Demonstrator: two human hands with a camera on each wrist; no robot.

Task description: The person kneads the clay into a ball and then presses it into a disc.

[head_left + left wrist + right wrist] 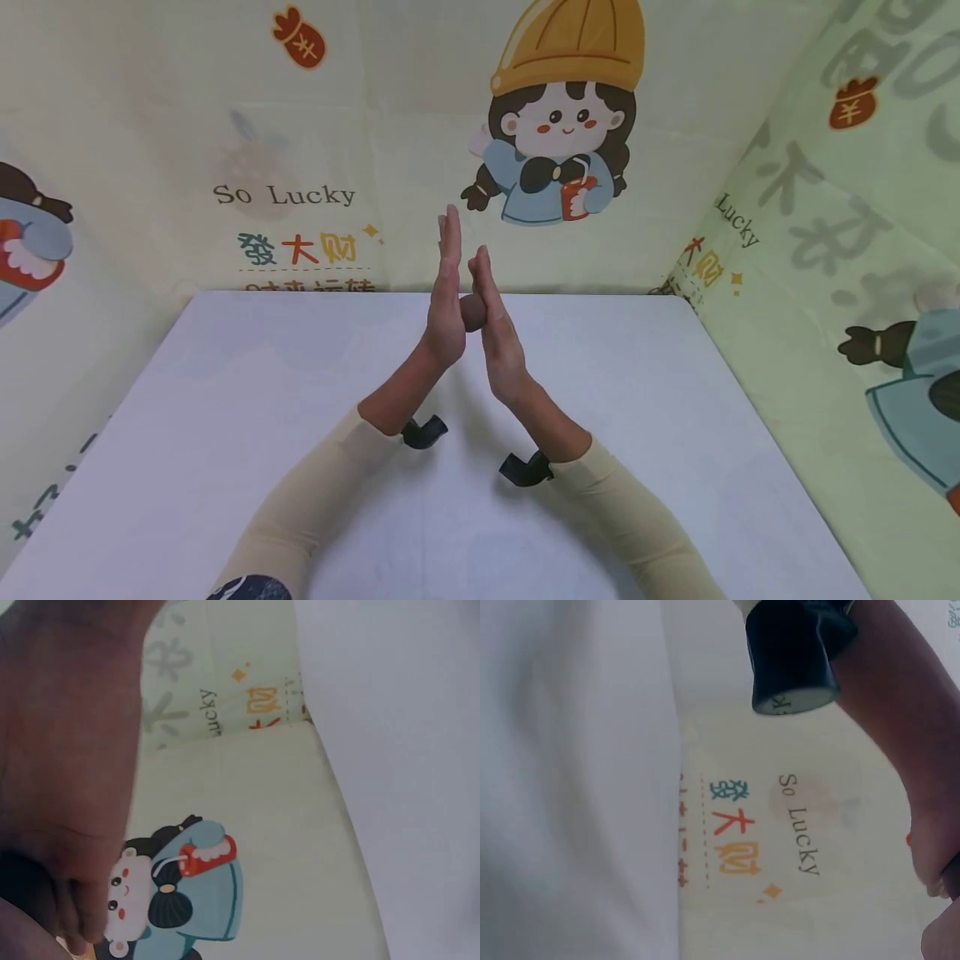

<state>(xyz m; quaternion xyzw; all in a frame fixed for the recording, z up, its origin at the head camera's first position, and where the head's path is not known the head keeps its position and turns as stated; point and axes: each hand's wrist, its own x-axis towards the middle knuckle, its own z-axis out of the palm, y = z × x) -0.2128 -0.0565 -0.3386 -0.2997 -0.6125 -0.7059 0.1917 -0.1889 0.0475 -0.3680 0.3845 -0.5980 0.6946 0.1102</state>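
Observation:
A small brown ball (472, 312) sits between the two palms, above the white table. My left hand (447, 304) presses it from the left, with fingers straight and pointing up and away. From the right, my right hand (498, 333) presses with its fingers likewise straight. The palms face each other, held apart by the ball. In the left wrist view the ball (26, 889) is a dark round shape, partly cut off by the frame edge. Only a dark sliver of it shows at the right edge of the right wrist view.
The white table (247, 400) spreads under both forearms. Printed cloth (412, 125) with cartoon figures and lettering hangs behind and at the sides. Black wrist camera mounts (425, 432) stick out below the cream sleeves.

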